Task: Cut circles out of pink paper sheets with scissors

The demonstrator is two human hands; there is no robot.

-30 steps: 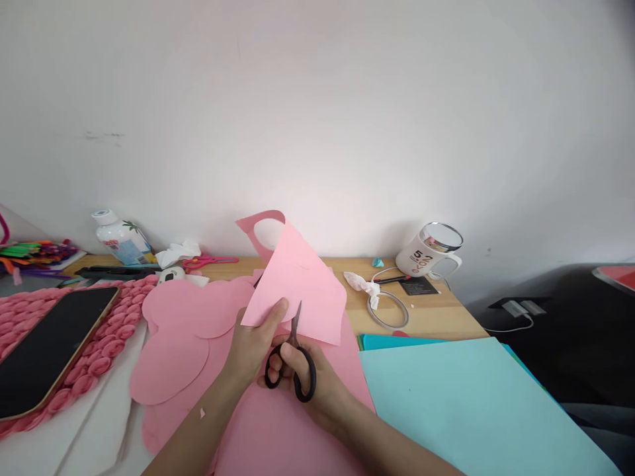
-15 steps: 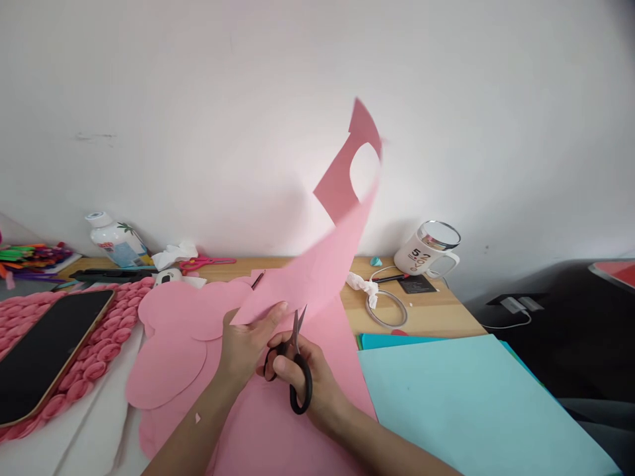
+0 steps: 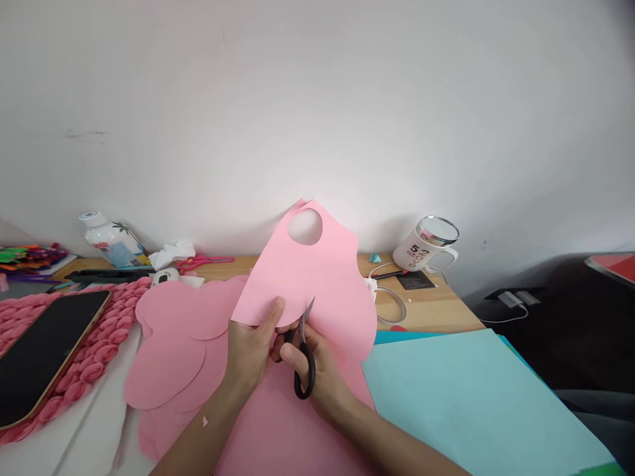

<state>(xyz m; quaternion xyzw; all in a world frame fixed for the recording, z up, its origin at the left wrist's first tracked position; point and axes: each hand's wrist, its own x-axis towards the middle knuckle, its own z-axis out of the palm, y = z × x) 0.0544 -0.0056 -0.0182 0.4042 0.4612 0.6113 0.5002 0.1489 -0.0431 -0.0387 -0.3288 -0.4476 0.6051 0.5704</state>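
Note:
My left hand (image 3: 253,350) pinches the lower edge of a pink paper sheet (image 3: 312,277) that stands up in front of me, with a round hole cut near its top. My right hand (image 3: 317,370) is closed round the black handles of a pair of scissors (image 3: 301,350), whose blades point up into the sheet's lower edge just right of my left thumb. Both hands hover over more pink paper (image 3: 278,430) lying flat on the table.
Pink paper circles (image 3: 173,337) lie left of my hands. A turquoise sheet (image 3: 471,403) lies to the right. A tablet (image 3: 40,350) rests on a pink knitted mat at left. At the back stand a white bottle (image 3: 106,241), pink scissors (image 3: 203,262), a mug (image 3: 426,248) and a cable.
The pink sheet, flung up and to the right half a second ago, has swung back down and now faces me flat. The scissors have shifted slightly right along its edge.

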